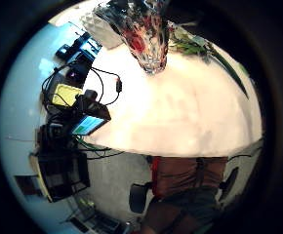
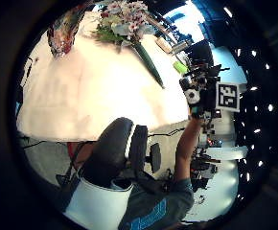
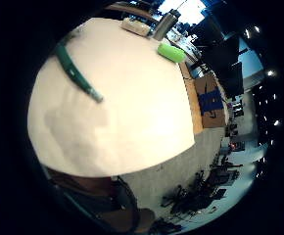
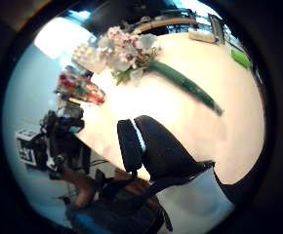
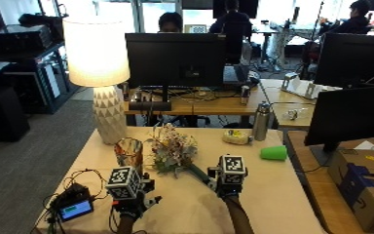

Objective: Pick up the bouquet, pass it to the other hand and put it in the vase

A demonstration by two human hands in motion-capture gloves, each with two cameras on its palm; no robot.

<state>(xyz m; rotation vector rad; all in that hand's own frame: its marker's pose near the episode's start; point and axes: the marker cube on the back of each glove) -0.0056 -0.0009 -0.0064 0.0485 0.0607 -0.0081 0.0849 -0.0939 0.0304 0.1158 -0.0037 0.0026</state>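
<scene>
The bouquet (image 5: pixel 172 150) of pale flowers lies on the white table (image 5: pixel 265 195), its green wrapped stem (image 3: pixel 76 73) pointing toward my right hand (image 5: pixel 227 187). The patterned glass vase (image 5: pixel 129 152) stands upright just left of the blooms and is empty. My right hand hovers above the stem's end, fingers (image 4: pixel 153 151) relaxed and holding nothing. My left hand (image 5: pixel 132 202) hovers in front of the vase, its fingers (image 2: pixel 112 148) also loose and empty. The palm views show the bouquet (image 2: pixel 124 19) (image 4: pixel 127 51) and the vase (image 1: pixel 149 34) apart from both hands.
A white lamp (image 5: pixel 102 97) stands at the back left of the table. A metal bottle (image 5: pixel 261 122), a yellowish object (image 5: pixel 237 137) and a green cup (image 5: pixel 274 153) sit at the back right. A small screen device (image 5: pixel 75 208) with cables lies at the front left.
</scene>
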